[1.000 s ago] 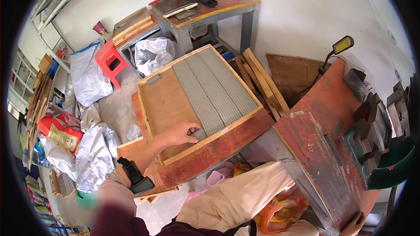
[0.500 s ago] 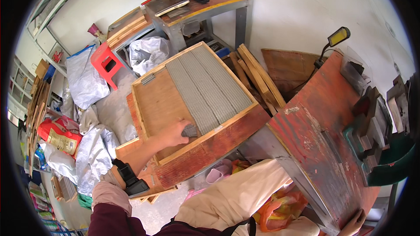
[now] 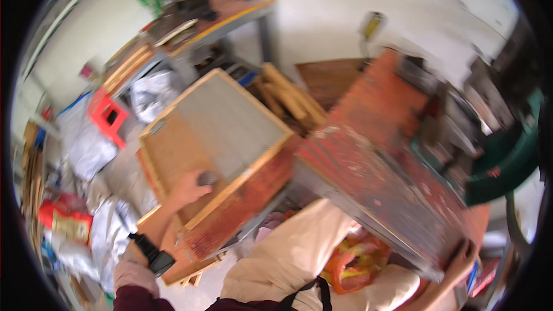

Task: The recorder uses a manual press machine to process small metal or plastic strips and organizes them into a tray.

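Note:
My left hand (image 3: 190, 189) is closed around a small bunch of grey metal pieces (image 3: 207, 178). It is over the bare wooden part of a shallow wood-framed tray (image 3: 178, 147). Rows of grey metal pieces (image 3: 233, 118) fill the tray's far right part, blurred by motion. A few loose grey pieces (image 3: 156, 126) lie at the tray's left corner. At the lower right, my right hand (image 3: 459, 262) is at the near corner of a worn red workbench (image 3: 368, 155). Its fingers are smeared, and whether it holds anything is unclear.
A green curved machine part (image 3: 504, 170) with metal blocks stands on the workbench's right. Wooden strips (image 3: 294, 98) lean behind the tray. A red stool (image 3: 108, 116) and silvery sacks (image 3: 109, 236) are at the left. An orange plastic bag (image 3: 357, 259) sits below the bench.
The whole view has swung right, so the tray and bench appear further left. My left hand still holds the metal pieces. More of my right hand and forearm shows at the bench corner.

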